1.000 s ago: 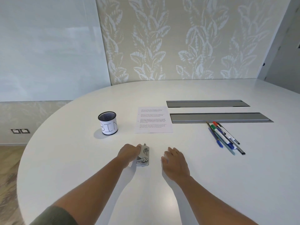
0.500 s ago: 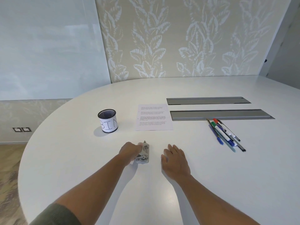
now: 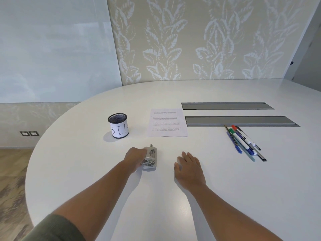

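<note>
A small silver metal hole punch (image 3: 150,158) lies on the white table (image 3: 225,188) in front of me. My left hand (image 3: 135,157) grips its left side with curled fingers. My right hand (image 3: 189,168) rests flat on the table a short way to the right of the punch, fingers straight, holding nothing. A printed sheet of paper (image 3: 167,122) lies beyond the punch.
A black mesh cup labelled BIN (image 3: 119,126) stands at the left, behind my left hand. Several pens and markers (image 3: 244,141) lie in a bunch at the right. Two grey cable hatches (image 3: 239,121) are set into the tabletop behind them.
Both hands and the punch stay in place on the table. Only the camera view has shifted slightly.
</note>
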The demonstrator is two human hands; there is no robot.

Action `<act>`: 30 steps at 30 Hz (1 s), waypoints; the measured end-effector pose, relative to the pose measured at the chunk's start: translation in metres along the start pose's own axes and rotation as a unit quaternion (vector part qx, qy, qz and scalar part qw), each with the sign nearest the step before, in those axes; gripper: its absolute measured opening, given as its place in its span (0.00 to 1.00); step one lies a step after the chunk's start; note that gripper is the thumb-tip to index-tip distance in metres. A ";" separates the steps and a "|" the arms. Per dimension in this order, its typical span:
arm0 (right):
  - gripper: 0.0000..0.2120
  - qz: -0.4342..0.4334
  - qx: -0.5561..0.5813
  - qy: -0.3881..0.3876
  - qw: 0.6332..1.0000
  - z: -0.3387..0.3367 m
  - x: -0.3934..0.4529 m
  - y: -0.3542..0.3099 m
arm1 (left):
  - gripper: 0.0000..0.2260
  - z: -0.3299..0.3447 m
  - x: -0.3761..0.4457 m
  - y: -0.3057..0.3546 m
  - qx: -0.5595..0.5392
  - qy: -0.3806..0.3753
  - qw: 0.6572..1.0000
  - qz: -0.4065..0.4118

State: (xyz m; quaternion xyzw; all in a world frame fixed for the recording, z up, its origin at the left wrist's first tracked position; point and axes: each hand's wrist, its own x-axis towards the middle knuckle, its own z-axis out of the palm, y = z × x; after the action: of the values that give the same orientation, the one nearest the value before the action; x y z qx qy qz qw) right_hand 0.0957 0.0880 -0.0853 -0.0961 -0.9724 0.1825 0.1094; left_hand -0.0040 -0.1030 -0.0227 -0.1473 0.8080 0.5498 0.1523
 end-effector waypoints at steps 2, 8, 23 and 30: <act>0.19 0.001 -0.001 0.001 1.000 0.000 -0.001 0.000 | 0.07 -0.007 0.001 -0.001 -0.005 0.004 1.000 -0.002; 0.19 0.003 -0.001 0.006 1.000 0.000 -0.002 0.001 | 0.08 -0.033 0.010 -0.008 0.004 0.026 1.000 -0.007; 0.19 0.007 -0.004 0.003 1.000 0.002 0.000 0.000 | 0.09 -0.122 0.021 -0.039 0.082 0.134 0.987 -0.035; 0.19 0.009 -0.003 -0.001 1.000 0.002 -0.001 -0.001 | 0.09 -0.140 0.019 -0.050 0.134 0.127 0.982 -0.041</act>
State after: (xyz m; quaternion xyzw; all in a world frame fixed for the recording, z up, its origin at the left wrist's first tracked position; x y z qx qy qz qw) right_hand 0.0958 0.0864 -0.0874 -0.1054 -0.9720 0.1809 0.1067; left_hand -0.0125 -0.2529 -0.0236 -0.2276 0.8801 0.4070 0.0892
